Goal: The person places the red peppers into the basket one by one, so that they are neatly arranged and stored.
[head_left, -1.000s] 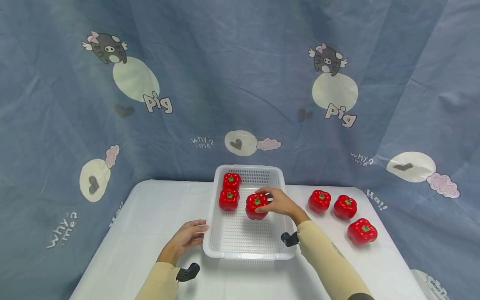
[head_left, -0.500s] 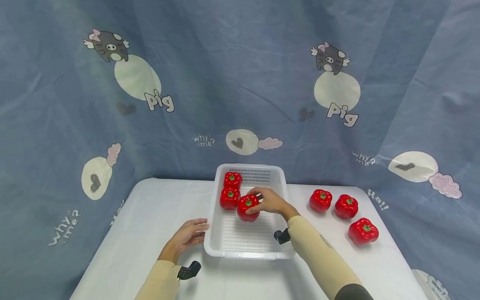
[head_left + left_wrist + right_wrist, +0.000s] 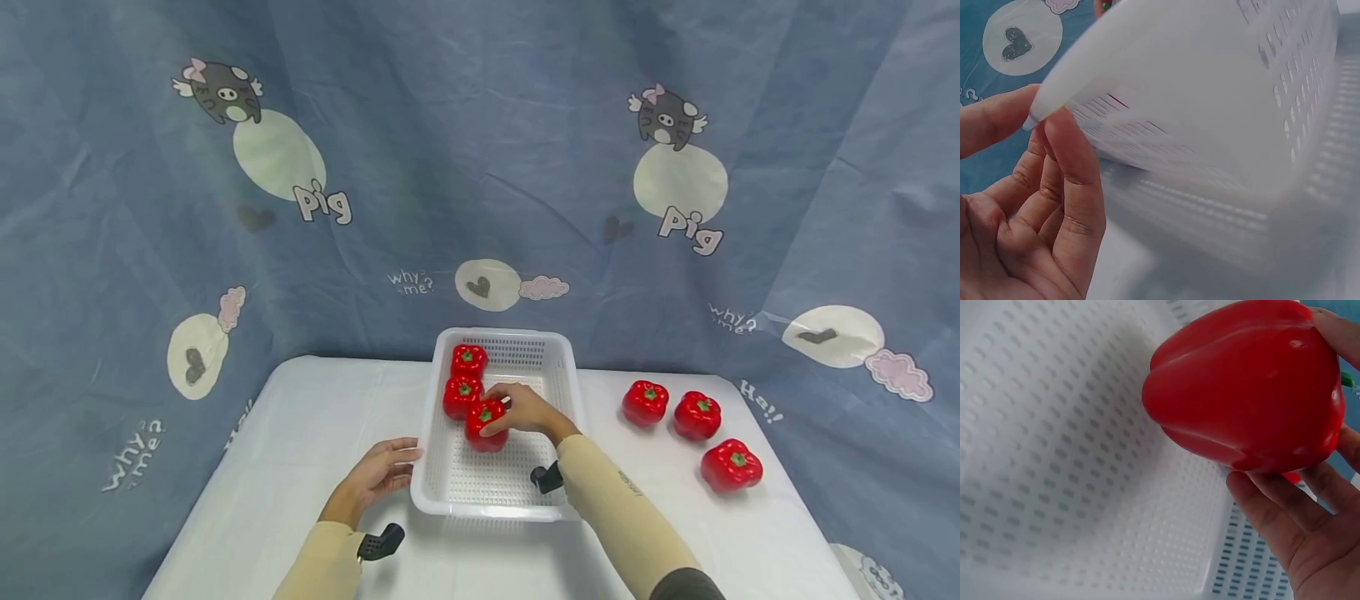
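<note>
Blue printed backdrop [image 3: 480,158] hangs behind white table [image 3: 337,400], right hand [image 3: 527,410] gripping red pepper [image 3: 477,435] between thumb and fingers inside white basket [image 3: 495,512], two other peppers [image 3: 462,397] just past its fingertips, left hand [image 3: 380,471] pinching the rim, presumably steadying it.

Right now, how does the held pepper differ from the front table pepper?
The held pepper is pinched in the right grip; the front table pepper is untouched. In the head view, the held pepper is within the basket's outline, while the front table pepper rests on the table, right of it. Both are glossy red with green stems.
</note>
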The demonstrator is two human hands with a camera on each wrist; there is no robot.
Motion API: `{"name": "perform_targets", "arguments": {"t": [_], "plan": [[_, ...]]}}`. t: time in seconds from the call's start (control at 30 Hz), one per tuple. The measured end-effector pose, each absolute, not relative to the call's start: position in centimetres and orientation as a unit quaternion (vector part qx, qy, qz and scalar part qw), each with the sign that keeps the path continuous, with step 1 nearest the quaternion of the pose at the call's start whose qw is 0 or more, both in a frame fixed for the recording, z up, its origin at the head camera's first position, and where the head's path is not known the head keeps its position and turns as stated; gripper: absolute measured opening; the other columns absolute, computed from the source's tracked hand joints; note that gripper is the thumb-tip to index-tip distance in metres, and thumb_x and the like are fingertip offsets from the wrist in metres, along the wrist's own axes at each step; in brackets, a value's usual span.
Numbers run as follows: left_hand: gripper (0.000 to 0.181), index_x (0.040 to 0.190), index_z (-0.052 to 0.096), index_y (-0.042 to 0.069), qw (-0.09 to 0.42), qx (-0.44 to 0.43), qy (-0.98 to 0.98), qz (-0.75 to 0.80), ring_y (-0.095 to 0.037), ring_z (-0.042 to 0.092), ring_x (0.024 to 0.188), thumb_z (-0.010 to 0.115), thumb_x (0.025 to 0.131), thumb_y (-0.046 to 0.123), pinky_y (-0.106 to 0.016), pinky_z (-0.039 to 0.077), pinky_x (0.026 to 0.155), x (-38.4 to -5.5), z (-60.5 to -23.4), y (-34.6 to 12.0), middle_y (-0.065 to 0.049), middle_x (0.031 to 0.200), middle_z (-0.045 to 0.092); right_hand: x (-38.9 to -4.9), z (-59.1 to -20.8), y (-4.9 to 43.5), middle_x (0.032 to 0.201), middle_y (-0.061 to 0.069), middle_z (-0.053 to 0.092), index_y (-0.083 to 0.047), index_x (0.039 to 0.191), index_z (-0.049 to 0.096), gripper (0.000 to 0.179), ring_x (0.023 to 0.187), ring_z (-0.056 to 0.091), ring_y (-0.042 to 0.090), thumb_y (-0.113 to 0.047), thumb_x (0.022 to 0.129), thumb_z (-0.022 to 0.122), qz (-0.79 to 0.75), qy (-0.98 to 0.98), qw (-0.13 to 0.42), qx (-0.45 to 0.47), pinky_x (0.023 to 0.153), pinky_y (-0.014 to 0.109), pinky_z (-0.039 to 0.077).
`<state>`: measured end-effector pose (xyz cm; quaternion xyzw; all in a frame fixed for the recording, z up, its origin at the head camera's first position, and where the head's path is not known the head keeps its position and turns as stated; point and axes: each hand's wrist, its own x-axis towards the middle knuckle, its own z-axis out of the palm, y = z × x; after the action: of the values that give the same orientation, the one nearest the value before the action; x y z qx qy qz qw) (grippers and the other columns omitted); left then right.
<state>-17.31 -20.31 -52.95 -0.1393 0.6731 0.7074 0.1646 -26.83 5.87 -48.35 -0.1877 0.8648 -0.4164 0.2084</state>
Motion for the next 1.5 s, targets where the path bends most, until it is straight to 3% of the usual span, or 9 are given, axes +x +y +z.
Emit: {"name": "perform_targets", "arguments": {"t": [0.5,0.97,1.33,1.5], "plan": [[0.044,0.125,0.055,-0.007,0.173,-0.116,0.674,0.708,-0.020,0.062,0.086,0.067,0.089,0.014,-0.029,0.056,0.072,-17.4,-53.3,-20.1,-0.010,0.106,0.066,-26.4,-49.8,4.5,0.121,0.008,0.059,-0.009,0.112,0.063,0.051,0.104,0.058,0.024,-0.017,0.068,0.087,-0.441,0.850,0.239,-0.161,0.088,0.038,0.053],[0.044,0.127,0.053,-0.007,0.188,-0.099,0.668,0.714,-0.018,0.063,0.086,0.064,0.091,0.014,-0.028,0.057,0.074,-17.3,-53.0,-20.3,-0.009,0.106,0.066,-25.6,-50.3,3.5,0.108,0.007,0.060,-0.011,0.111,0.062,0.052,0.101,0.055,0.024,-0.019,0.067,0.088,-0.458,0.847,0.237,-0.133,0.086,0.041,0.053],[0.045,0.127,0.052,-0.008,0.183,-0.104,0.666,0.715,-0.019,0.063,0.086,0.065,0.090,0.015,-0.030,0.057,0.075,-17.3,-52.8,-20.4,-0.009,0.105,0.066,-25.6,-50.2,3.4,0.109,0.006,0.060,-0.010,0.112,0.063,0.052,0.102,0.055,0.023,-0.020,0.067,0.087,-0.458,0.841,0.244,-0.152,0.088,0.041,0.052],[0.046,0.127,0.053,-0.007,0.178,-0.124,0.668,0.712,-0.020,0.063,0.088,0.066,0.090,0.015,-0.032,0.057,0.077,-17.3,-52.9,-20.5,-0.011,0.108,0.065,-25.5,-50.1,3.7,0.115,0.011,0.060,-0.006,0.115,0.062,0.052,0.108,0.055,0.031,-0.019,0.070,0.086,-0.466,0.833,0.250,-0.166,0.090,0.043,0.051]]}}
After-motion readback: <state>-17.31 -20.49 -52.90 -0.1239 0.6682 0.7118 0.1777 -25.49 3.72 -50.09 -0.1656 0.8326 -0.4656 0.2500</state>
